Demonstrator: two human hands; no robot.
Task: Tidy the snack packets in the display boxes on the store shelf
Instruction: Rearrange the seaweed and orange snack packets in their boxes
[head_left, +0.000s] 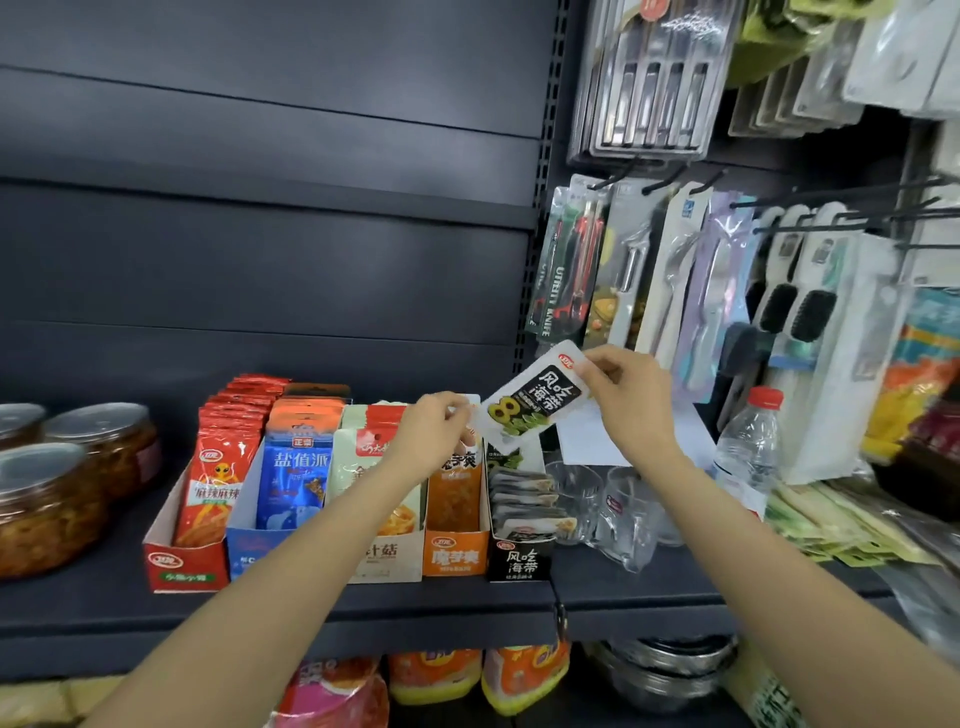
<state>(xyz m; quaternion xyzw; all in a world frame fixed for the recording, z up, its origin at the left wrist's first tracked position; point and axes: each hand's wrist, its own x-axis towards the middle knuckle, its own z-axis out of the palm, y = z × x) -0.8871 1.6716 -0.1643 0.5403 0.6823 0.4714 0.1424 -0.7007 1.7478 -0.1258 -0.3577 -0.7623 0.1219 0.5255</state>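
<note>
Head view: both hands' fingers (589, 370) pinch the tilted seaweed packet (530, 401) at opposite ends.

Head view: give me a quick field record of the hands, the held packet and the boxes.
held item: black-and-white packet, tilted, above the boxes
right hand: pinches its upper end
left hand: pinches its lower end
matching box: black box, rightmost, packets inside
other boxes: red box, blue box, white box, orange box
</note>
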